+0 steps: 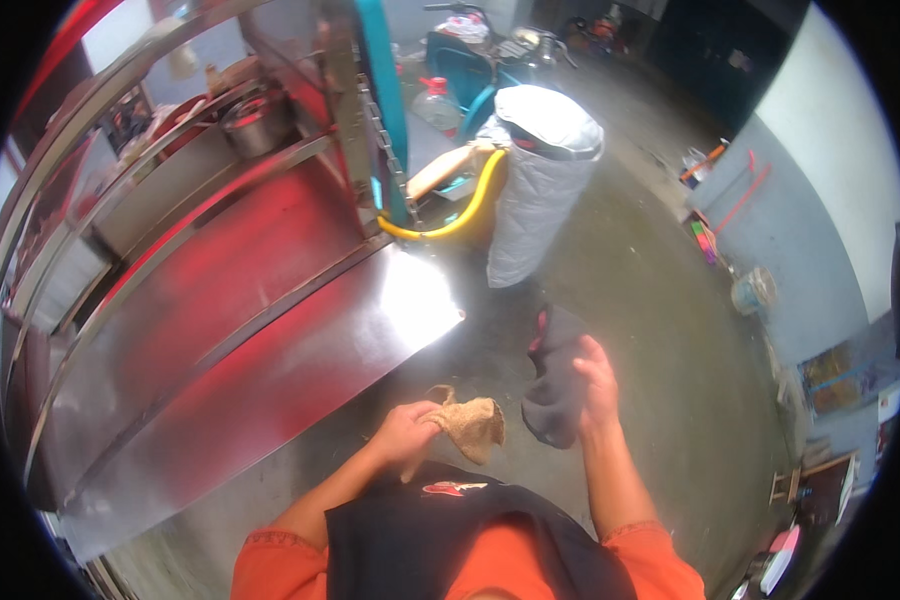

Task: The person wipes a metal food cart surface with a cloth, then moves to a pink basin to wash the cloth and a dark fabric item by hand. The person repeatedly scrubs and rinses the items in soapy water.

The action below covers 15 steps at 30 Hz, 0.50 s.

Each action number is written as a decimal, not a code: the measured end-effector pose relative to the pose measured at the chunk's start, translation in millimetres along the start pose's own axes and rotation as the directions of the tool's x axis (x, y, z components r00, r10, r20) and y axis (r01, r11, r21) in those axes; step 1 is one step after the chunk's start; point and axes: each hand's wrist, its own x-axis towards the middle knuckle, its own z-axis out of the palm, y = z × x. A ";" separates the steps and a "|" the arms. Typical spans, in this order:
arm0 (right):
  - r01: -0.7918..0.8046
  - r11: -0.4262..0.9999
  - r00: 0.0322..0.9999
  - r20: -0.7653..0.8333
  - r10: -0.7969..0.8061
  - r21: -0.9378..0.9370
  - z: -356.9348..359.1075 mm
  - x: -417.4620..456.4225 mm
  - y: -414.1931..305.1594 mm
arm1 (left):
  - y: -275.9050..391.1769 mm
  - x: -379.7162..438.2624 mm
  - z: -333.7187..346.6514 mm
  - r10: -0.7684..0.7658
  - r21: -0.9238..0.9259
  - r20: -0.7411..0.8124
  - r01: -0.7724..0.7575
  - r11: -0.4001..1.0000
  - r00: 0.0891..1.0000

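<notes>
A tan cloth (474, 429) hangs bunched from the fingers of my left hand (405, 433), in front of the dark apron (397, 525). Dark grey fabric, perhaps a sleeve cover or a cap, with a bit of pink at its edge (559, 382), is gripped in my right hand (598, 386). Both hands are over the concrete floor. Closest to my left hand is the edge of a shiny metal counter (270, 390), which reflects red.
A tall sack-like silver cover (544, 195) stands ahead, near a yellow curved tube (461, 221) and a chain (382, 142). A metal pot (256, 124) sits beyond the counter. A bucket (754, 291) stands by the right wall. Further back is a parked cycle (525, 52).
</notes>
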 end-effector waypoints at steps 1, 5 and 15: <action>0.043 0.991 0.998 -0.038 -0.048 -0.127 -3.8 6.0 -6.1 | 1.5 3.5 1.5 0.011 0.061 0.010 -0.012 0.998 1.000; 0.228 0.942 0.971 -0.013 -0.239 -0.245 -14.5 28.5 -31.5 | 35.2 31.2 13.9 0.010 -0.101 0.178 0.008 0.995 0.984; 0.372 0.525 0.905 0.175 -0.387 -0.765 3.3 109.7 -68.5 | 92.7 149.6 24.4 0.178 -0.307 0.261 -0.093 0.947 0.949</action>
